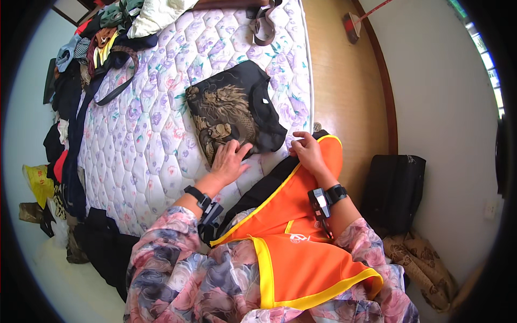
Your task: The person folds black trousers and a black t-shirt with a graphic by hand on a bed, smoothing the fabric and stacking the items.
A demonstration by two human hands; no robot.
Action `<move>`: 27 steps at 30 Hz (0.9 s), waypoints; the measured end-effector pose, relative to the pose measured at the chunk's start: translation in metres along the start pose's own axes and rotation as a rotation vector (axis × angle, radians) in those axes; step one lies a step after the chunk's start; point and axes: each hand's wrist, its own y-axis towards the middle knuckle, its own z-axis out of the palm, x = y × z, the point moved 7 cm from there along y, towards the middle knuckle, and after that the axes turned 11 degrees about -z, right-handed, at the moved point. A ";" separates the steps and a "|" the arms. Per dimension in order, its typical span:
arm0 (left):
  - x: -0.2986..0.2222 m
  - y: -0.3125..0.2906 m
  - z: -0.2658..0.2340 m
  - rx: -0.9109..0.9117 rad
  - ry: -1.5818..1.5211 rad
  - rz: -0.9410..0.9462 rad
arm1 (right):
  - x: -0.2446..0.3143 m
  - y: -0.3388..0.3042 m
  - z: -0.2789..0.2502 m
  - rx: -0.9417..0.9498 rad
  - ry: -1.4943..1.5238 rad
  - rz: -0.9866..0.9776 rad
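A black T-shirt (256, 86) with a golden-brown dragon print lies folded on the flowered mattress (145, 177), its neckline toward the right. My left hand (230, 163) rests at the shirt's near edge with fingers apart, the fingertips touching the cloth. Just right of the shirt's near right corner is my right hand (309, 155). Its fingers are loosely bent and apart, and I see nothing between them. An orange apron (269, 212) with yellow trim covers my lap below both hands. Each wrist carries a black strap with a small device.
A heap of mixed clothes (107, 37) sits at the mattress's far left, with more garments down its left side. A brown belt (264, 29) lies at the far edge. A black suitcase (393, 188) stands by the right wall, and a broom (353, 27) on the floor beyond.
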 end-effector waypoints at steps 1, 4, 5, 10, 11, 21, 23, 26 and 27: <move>0.004 0.003 0.009 0.002 -0.031 -0.054 | 0.000 0.000 0.000 -0.004 0.008 0.008; 0.008 0.018 0.015 0.002 -0.164 -0.136 | -0.008 0.004 -0.002 0.008 -0.189 0.021; 0.006 0.020 0.013 -0.018 -0.185 -0.112 | -0.011 0.008 -0.005 -0.007 -0.451 0.023; 0.022 -0.012 -0.004 -0.145 -0.054 -0.194 | -0.021 0.030 0.024 0.261 -0.489 0.352; 0.027 -0.019 -0.004 -0.184 -0.048 -0.194 | -0.018 0.030 0.028 0.249 -0.429 0.345; 0.034 -0.010 0.015 -0.235 -0.056 -0.218 | -0.003 0.035 0.038 -0.044 0.196 0.178; 0.031 -0.011 0.017 -0.239 -0.075 -0.128 | 0.006 0.040 0.033 -0.025 0.171 0.073; 0.019 -0.016 0.005 -0.205 0.007 -0.047 | 0.029 0.041 0.029 -0.090 0.159 -0.136; 0.018 -0.020 0.002 -0.165 0.034 -0.047 | 0.023 0.041 0.024 -0.124 -0.049 -0.150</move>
